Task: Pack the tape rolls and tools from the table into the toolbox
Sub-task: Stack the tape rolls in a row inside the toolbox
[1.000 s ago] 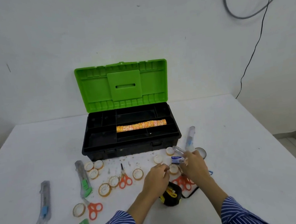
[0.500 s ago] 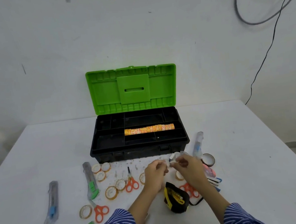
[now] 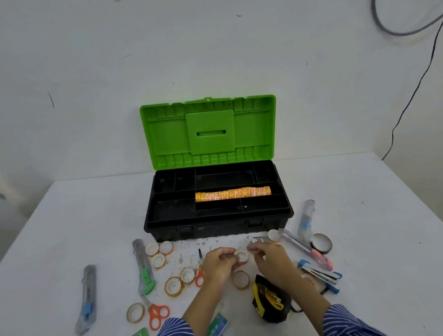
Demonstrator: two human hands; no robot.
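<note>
Toolbox (image 3: 216, 201) stands open at the table's (image 3: 384, 219) far side, one orange row of rolls inside; most rolls and tools lie in front of it. Both hands, a second ago over the right-hand clutter, now meet nearer the box. Left hand (image 3: 217, 264) and right hand (image 3: 268, 256) pinch one white roll (image 3: 242, 256) between them, apparently lifted for packing.
</note>
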